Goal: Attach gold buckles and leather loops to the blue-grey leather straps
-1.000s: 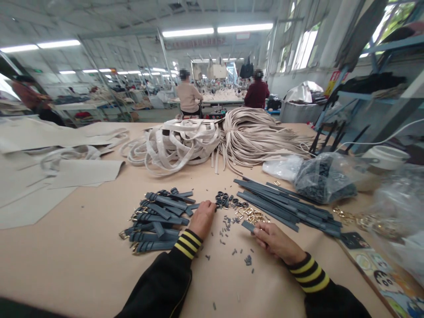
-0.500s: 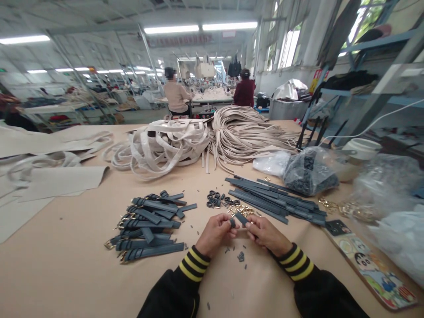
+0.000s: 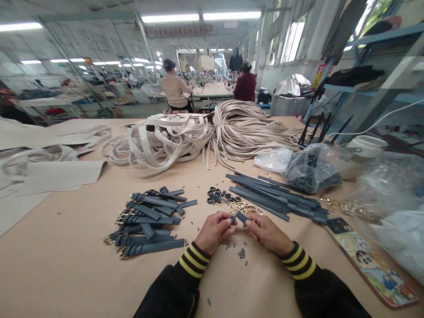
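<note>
My left hand (image 3: pixel 217 229) pinches a small dark strap loop (image 3: pixel 233 219) between thumb and fingers. Close beside it, my right hand (image 3: pixel 270 232) grips a dark blue-grey strap (image 3: pixel 241 217), its end pointing toward the loop. The loop and the strap end look slightly apart. Just beyond my hands lie gold buckles (image 3: pixel 245 207) and a small heap of dark strap loops (image 3: pixel 217 195). Tiny dark pieces (image 3: pixel 241 253) are scattered on the table below my fingers.
Buckled straps (image 3: pixel 149 221) are piled at left, loose straps (image 3: pixel 274 197) at right. Bundled beige strips (image 3: pixel 238 130) and pale webbing (image 3: pixel 165 141) lie at the back. A phone case (image 3: pixel 371 260), plastic bags (image 3: pixel 313 168) and a lidded cup (image 3: pixel 367 148) stand right. Two people sit beyond.
The view has tilted slightly, so the scene sits a little higher. My hands keep their grips, with the loop turned a little between the left fingers.
</note>
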`<action>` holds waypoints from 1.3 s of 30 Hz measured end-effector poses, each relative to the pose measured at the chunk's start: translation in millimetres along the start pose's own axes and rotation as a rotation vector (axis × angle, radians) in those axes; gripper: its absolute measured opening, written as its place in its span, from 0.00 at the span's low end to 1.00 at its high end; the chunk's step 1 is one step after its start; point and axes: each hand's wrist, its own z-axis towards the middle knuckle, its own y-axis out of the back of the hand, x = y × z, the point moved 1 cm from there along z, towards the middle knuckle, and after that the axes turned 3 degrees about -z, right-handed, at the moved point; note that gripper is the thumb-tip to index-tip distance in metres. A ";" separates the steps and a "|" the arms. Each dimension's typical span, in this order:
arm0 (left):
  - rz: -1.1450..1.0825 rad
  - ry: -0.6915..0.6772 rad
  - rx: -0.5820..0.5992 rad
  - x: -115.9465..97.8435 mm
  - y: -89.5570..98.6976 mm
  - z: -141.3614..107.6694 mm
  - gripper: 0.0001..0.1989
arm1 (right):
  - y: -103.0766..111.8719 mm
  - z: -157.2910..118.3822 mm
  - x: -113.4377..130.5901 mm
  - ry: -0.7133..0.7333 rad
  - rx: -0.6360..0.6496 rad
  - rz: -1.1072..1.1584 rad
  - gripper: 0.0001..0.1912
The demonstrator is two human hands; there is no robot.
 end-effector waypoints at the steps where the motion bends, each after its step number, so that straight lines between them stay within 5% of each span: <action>1: -0.006 -0.004 -0.006 -0.3 0.0 -0.3 0.14 | 0.0 0.2 -0.5 -0.001 0.002 -0.004 0.12; 9: 0.009 -0.026 -0.001 0.3 -0.3 -0.3 0.13 | -5.3 -1.7 3.2 0.046 0.068 -0.083 0.10; 17: 0.317 -0.109 -0.024 17.0 -5.4 3.7 0.09 | 1.3 -2.7 -1.7 0.132 0.056 -0.371 0.13; 22: 0.538 -0.294 -0.134 19.8 -10.3 1.5 0.09 | -0.7 0.1 0.0 0.092 -0.032 -0.336 0.12; 31: 0.861 -0.526 -0.150 19.2 -1.9 4.7 0.10 | -2.6 4.6 0.3 0.065 -0.094 -0.244 0.12; 39: 0.825 -0.469 -0.163 18.4 -8.1 1.2 0.10 | -11.0 0.2 0.8 0.159 -0.093 -0.309 0.12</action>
